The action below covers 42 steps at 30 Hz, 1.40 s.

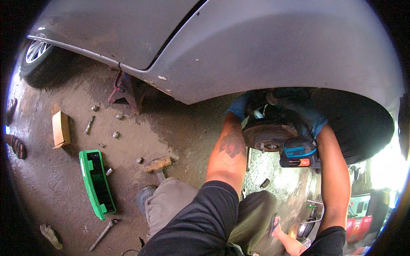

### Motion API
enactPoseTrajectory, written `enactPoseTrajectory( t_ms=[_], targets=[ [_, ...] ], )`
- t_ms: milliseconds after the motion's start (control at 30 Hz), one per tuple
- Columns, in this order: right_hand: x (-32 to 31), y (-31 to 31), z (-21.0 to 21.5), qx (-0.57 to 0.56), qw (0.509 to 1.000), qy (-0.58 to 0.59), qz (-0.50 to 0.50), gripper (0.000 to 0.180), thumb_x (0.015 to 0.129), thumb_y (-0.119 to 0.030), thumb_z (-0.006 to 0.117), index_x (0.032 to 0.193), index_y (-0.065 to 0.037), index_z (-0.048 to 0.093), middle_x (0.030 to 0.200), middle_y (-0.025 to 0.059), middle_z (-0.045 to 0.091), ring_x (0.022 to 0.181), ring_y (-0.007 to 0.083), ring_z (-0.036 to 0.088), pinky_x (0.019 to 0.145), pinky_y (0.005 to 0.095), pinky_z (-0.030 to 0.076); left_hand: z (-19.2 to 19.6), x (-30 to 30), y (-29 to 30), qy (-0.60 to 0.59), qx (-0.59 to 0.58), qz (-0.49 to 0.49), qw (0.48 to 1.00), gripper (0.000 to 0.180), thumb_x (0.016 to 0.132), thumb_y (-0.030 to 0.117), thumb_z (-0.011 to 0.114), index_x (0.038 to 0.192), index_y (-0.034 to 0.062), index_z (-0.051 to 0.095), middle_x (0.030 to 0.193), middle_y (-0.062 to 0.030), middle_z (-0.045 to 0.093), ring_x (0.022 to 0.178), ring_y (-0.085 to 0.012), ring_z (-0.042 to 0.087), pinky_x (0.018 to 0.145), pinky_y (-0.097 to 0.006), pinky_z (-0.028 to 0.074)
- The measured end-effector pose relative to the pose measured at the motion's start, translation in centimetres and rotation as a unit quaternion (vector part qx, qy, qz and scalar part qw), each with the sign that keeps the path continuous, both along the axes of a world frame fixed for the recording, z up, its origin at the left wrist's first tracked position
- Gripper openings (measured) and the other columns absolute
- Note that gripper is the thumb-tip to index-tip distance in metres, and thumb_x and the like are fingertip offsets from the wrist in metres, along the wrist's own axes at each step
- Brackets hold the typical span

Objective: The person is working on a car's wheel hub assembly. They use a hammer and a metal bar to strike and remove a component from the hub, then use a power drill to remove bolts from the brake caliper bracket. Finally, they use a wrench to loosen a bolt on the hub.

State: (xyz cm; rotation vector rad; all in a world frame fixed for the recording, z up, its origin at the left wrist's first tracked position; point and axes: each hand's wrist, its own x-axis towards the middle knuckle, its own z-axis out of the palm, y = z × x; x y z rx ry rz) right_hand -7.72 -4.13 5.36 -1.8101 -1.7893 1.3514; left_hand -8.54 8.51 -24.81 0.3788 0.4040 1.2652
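A rusty brake disc [269, 133] with its hub sits exposed in the dark wheel arch of a grey car. My left hand [240, 106], in a blue glove, reaches in behind the left side of the disc; its fingers are hidden there. At the disc's right, my right hand [316, 121], also gloved in blue, is wrapped round the handle of a cordless power tool [300, 151]. The tool's blue and black battery end faces me, and its working end is lost in the shadow of the arch.
A red jack stand [124, 93] stands under the car's sill. On the floor at left lie a green tool case [86, 179], a cardboard box [60, 128], a ratchet [103, 234], several sockets and a mallet [157, 164]. Another person's leg [287, 240] shows at lower right.
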Motion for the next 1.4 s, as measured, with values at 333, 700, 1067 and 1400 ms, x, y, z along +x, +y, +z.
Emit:
enactPoseTrajectory(
  t_ms=[333,700,1067,1400],
  targets=[
    [-3.8,-2.2,2.0,0.044,0.997,-0.059,0.003,0.035,0.082,-0.021,0.079,0.112,-0.007,0.068,0.114,0.0058,0.068,0.103,0.0167,0.061,0.089,0.0325,0.051,0.3,0.5,0.0,-0.005,0.001,-0.001,1.000,0.051,0.097,0.044,0.051,0.128,0.0048,0.059,0.118,-0.0098,0.066,0.095,-0.0225,0.063,0.080,-0.036,0.050],
    [-1.7,-1.4,2.2,0.039,0.995,-0.029,0.084,0.039,0.084,-0.025,0.076,0.118,-0.007,0.066,0.118,0.0070,0.066,0.107,0.0159,0.060,0.090,0.0337,0.051,0.4,-0.5,-0.7,0.096,0.044,0.040,0.994,0.055,0.096,0.049,0.052,0.128,0.0062,0.060,0.117,-0.0096,0.067,0.094,-0.0228,0.063,0.079,-0.035,0.051],
    [14.2,0.5,4.8,0.311,0.914,-0.260,0.018,0.041,0.088,-0.021,0.069,0.124,-0.004,0.061,0.118,0.0083,0.065,0.105,0.0170,0.060,0.094,0.0329,0.048,5.7,-2.3,-2.4,0.385,0.158,-0.026,0.909,0.045,0.092,0.036,0.058,0.127,0.0076,0.061,0.126,-0.0175,0.062,0.111,-0.0334,0.062,0.091,-0.042,0.051],
    [8.7,-9.6,-7.1,0.140,0.963,-0.064,0.223,0.061,0.069,-0.023,0.087,0.120,-0.006,0.058,0.115,0.0077,0.063,0.107,0.0218,0.059,0.095,0.0381,0.046,2.0,-14.1,-6.4,0.620,0.420,-0.177,0.639,0.062,0.095,0.057,0.043,0.134,0.0107,0.056,0.136,-0.0176,0.055,0.122,-0.0355,0.054,0.103,-0.046,0.041]
  ],
)
